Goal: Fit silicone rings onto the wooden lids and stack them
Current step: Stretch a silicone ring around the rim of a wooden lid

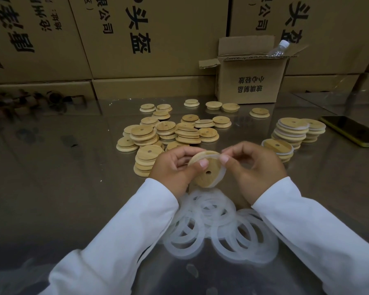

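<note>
A round wooden lid (208, 170) with a small hole is held tilted between both hands above the steel table. My left hand (173, 169) grips its left rim. My right hand (254, 167) pinches a translucent silicone ring (221, 176) that runs along the lid's right edge. A heap of loose silicone rings (219, 226) lies on the table just below my hands. Bare wooden lids (164, 133) are piled behind my hands. Stacks of lids with rings fitted (291, 133) stand at the right.
The steel table (62, 188) reflects the surroundings. A small open cardboard box (251, 81) with a plastic bottle (278, 48) in it stands at the back right. A phone (352, 130) lies at the far right. Large cartons (136, 39) wall the back.
</note>
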Tool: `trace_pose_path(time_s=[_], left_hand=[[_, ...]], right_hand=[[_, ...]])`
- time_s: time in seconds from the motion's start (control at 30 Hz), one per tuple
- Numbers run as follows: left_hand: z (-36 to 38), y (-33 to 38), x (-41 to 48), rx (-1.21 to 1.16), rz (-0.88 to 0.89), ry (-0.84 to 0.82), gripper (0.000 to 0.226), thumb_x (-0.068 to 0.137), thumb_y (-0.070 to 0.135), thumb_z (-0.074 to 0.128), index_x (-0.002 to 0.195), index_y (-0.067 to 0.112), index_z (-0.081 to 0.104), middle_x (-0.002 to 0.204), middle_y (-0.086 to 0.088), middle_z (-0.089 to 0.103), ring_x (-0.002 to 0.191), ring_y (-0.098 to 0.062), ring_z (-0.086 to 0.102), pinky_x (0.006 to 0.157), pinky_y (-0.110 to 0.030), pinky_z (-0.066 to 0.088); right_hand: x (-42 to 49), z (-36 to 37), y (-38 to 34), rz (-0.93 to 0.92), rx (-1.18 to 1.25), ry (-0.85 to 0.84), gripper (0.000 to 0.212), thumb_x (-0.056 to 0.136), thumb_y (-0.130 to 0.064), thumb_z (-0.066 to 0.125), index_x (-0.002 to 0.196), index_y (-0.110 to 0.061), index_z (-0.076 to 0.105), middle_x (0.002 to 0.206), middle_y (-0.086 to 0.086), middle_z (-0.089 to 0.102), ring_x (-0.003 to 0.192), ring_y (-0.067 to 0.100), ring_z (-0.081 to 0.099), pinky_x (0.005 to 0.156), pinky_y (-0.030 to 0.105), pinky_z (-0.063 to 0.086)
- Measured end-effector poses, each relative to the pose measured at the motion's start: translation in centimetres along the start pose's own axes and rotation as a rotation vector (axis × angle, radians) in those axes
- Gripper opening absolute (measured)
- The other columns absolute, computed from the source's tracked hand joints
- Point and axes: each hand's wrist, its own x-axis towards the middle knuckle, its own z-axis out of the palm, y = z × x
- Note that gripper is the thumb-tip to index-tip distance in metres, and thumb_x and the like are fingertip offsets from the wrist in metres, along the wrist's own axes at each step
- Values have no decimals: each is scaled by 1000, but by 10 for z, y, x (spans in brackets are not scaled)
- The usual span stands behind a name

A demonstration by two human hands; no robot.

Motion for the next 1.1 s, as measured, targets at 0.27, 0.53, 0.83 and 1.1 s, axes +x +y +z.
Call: trace_pose_path(time_s=[0.27, 0.53, 0.83, 1.1], left_hand=[[-2, 0, -1, 12, 59, 36, 15, 78, 4, 66, 89, 15, 66, 87, -4, 71, 79, -11, 67, 65, -20, 53], [-5, 1, 1, -124, -62, 87, 14, 72, 9, 68, 86, 11, 64, 83, -11, 70, 79, -26, 67, 74, -45, 55], [-1, -3, 2, -110, -93, 47, 12, 76, -1, 66, 80, 10, 63, 70, -3, 69, 66, -18, 66, 63, -35, 56], [-2, 3, 1, 6, 14, 36, 10, 78, 2, 66, 82, 11, 63, 74, -2, 68, 62, -6, 65, 54, -20, 53]], right_hand=[[-2, -1, 0, -64, 18, 24, 15, 79, -19, 66, 72, -31, 61, 77, -16, 64, 80, 2, 59, 76, 20, 48], [-7, 4, 5, -88, -40, -2, 18, 81, -22, 65, 73, -36, 56, 75, -20, 60, 82, -10, 54, 67, 1, 41], [-5, 6, 6, -104, -42, 57, 11, 79, -24, 65, 73, -30, 58, 81, -10, 62, 79, 0, 56, 68, 7, 42], [6, -3, 7, 114, 199, 12, 21, 76, -20, 70, 59, -29, 64, 67, -12, 64, 75, 9, 59, 71, 23, 44]])
